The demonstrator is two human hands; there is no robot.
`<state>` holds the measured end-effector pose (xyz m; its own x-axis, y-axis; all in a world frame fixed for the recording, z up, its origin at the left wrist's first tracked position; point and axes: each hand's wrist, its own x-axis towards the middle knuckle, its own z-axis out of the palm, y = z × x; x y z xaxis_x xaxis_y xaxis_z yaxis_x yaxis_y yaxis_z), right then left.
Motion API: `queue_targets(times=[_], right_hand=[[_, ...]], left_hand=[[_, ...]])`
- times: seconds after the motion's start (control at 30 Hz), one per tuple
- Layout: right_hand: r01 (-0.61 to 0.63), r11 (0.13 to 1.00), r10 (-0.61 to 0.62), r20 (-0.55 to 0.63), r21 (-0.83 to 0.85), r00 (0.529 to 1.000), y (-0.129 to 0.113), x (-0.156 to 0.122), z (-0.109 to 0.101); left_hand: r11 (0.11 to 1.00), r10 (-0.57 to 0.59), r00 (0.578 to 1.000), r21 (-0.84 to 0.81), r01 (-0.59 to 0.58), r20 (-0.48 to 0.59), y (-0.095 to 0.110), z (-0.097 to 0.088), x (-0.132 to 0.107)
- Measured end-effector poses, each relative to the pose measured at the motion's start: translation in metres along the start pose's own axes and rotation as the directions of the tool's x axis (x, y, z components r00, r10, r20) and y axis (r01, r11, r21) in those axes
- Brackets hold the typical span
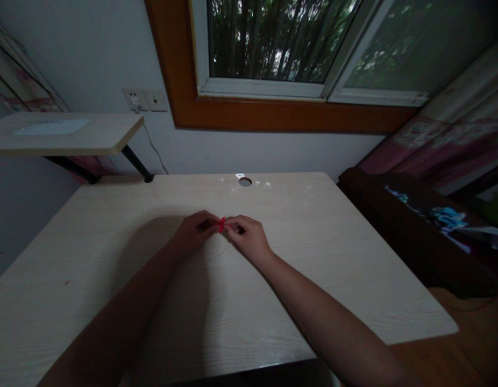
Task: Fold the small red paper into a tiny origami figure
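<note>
Between my two hands, over the middle of the pale wooden desk [313,242], is a small bright red piece [221,225] with thin points sticking up and down. It looks like folded paper or ribbon, but it is too small to tell which. My left hand [196,228] pinches it from the left with thumb and fingers. From the right, my right hand [249,234] pinches its other side, the fingertips of both hands nearly meeting. The fingers cover most of the red piece.
A raised shelf [123,134] on black legs stands at the desk's back left, with a white sheet [51,127] on it. A round cable hole [245,182] lies near the back edge. Beyond are wall sockets [144,100] and a window [269,43]. Dark furniture [394,226] stands right.
</note>
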<state>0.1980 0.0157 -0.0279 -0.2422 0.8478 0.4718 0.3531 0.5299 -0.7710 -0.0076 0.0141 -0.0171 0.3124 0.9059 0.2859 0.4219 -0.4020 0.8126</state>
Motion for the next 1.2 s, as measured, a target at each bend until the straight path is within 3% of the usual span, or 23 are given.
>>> queue_targets(times=[0.17,0.47,1.0,1.2], right_hand=[[0.056,0.998,-0.056,0.032,0.017,0.998,-0.0039,-0.0008,-0.0002],[0.016,1.0,-0.016,-0.041,0.014,0.999,-0.0082,0.0009,-0.0051],[-0.013,1.0,0.014,-0.037,0.026,0.999,-0.0094,-0.0002,-0.007],[-0.04,0.999,0.042,-0.075,0.031,0.996,-0.0082,0.0002,-0.0077]], left_hand=[[1.0,-0.013,1.0,-0.004,0.013,0.013,0.0017,-0.0017,0.0008],[0.985,-0.096,0.993,-0.15,0.085,-0.066,-0.0052,-0.0024,0.0023],[0.975,-0.113,0.993,-0.197,0.106,-0.023,-0.0005,-0.0023,0.0021],[0.93,-0.228,0.958,-0.331,0.162,-0.173,0.0005,-0.0056,0.0024]])
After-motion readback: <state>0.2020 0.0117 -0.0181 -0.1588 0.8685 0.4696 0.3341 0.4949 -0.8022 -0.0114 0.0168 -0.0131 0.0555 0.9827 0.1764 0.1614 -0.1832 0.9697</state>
